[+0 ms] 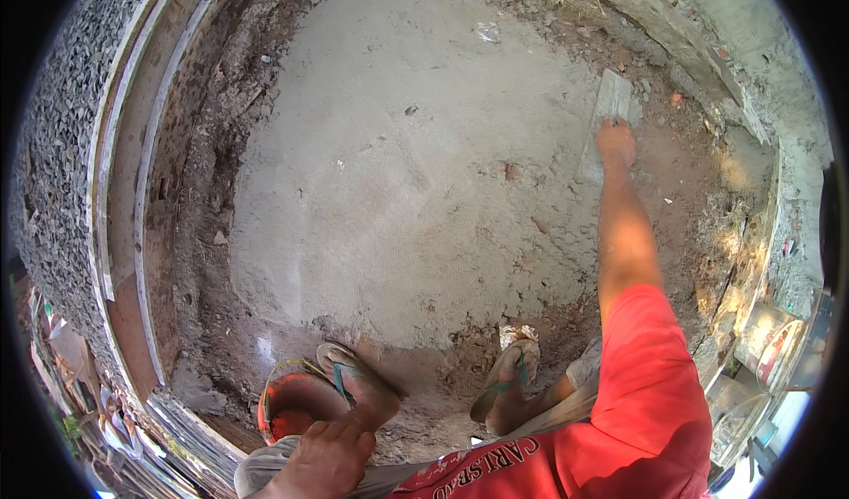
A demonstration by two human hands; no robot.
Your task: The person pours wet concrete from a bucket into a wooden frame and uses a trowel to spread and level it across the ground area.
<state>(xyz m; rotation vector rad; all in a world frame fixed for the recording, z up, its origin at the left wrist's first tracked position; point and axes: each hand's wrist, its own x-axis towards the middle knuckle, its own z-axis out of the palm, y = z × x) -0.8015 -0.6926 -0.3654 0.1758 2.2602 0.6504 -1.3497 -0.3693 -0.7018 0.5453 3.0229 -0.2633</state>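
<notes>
My right hand [616,142] grips a flat metal trowel [615,90] at the right edge of a patch of grey wet mortar [380,163]. The mortar is smoother on the left and rougher, with small pits, toward the right and lower right. My left hand [323,459] rests on my leg at the bottom, fingers loosely bent and holding nothing. Just beyond it is an orange bucket [287,411], partly hidden by my hand and foot. My sandalled feet [511,380] are at the near edge of the mortar, on rubble and dirt.
Wooden boards [124,190] run along the left side, with gravel [57,145] beyond them. A concrete edge [699,39] curves along the top right. Buckets [765,340] stand at the lower right. Piled planks and debris [80,375] lie at the lower left.
</notes>
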